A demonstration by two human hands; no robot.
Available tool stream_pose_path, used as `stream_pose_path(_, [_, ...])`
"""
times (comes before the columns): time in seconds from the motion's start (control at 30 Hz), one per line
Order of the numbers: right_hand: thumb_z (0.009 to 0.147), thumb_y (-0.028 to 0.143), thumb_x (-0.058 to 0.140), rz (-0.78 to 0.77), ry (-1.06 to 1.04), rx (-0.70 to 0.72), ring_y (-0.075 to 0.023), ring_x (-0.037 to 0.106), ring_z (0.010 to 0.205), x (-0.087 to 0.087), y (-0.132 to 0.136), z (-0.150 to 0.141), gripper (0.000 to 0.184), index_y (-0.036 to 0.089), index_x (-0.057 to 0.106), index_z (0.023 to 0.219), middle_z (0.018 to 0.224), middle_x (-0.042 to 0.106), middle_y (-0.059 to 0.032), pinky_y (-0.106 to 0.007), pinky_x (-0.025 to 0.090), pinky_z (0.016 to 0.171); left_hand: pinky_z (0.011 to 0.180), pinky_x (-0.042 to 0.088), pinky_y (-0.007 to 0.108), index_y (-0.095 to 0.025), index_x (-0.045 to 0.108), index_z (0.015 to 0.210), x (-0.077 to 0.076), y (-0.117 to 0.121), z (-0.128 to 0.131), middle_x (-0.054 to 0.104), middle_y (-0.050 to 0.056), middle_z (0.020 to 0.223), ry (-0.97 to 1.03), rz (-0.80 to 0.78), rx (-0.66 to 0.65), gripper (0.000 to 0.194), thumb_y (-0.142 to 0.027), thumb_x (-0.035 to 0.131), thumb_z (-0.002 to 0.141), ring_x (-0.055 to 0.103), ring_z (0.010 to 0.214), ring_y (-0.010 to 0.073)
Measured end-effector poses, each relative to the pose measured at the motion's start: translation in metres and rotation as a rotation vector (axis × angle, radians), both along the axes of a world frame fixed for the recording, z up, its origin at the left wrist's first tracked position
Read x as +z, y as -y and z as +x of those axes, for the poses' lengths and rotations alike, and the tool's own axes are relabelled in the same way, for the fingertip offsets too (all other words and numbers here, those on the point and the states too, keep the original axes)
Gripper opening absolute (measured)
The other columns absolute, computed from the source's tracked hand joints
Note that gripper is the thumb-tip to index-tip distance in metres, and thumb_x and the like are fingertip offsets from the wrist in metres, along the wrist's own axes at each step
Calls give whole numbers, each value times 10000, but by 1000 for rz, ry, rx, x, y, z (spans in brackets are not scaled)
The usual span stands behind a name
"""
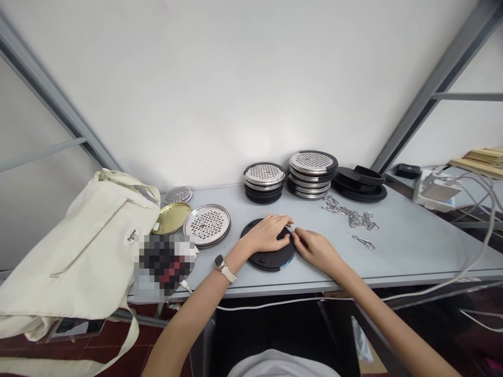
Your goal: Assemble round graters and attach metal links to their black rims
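A black round disc (271, 260) lies on the table in front of me, with a blue strip showing at its lower right edge. My left hand (271, 233) rests across its top, fingers curled over the far right rim. At that same rim, my right hand (314, 250) is closed in a pinch on a small silver metal piece (290, 229); its exact shape is mostly hidden by the fingers. To the right, a single silver snap hook (363, 242) lies apart from a loose pile of snap hooks (356, 215).
Two stacks of perforated metal discs with black rims (264, 175) (313, 163) stand at the wall. Black round covers (359, 183) lie right of them. Left are a perforated disc stack (207, 225), a gold lid (172, 217) and a cream bag (78, 246). A white cable (275, 302) crosses the front edge.
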State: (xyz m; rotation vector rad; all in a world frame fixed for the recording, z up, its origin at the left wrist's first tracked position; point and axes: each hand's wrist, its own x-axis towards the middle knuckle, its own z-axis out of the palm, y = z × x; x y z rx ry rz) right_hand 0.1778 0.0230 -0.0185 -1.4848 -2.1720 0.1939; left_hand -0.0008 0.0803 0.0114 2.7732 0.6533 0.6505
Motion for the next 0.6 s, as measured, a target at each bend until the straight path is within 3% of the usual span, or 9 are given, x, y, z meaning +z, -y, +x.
stream_pose_path(0.27, [952, 279, 290, -6, 37, 11, -166, 551, 561, 0, -1, 0, 255, 202, 491, 815, 672, 611, -39, -250, 349, 548, 951, 390, 341, -159, 451, 1120, -1, 0, 1, 585, 90, 1114, 11, 2, -11, 279, -180, 480, 844, 542, 1056, 211])
stream_pose_path(0.6, [940, 280, 314, -33, -7, 33, -149, 535, 554, 0, 0, 2, 245, 200, 483, 782, 666, 600, -29, -243, 346, 552, 925, 384, 340, -178, 468, 1084, -1, -1, 1, 609, 66, 1049, -11, -20, -26, 242, -168, 466, 843, 570, 998, 200])
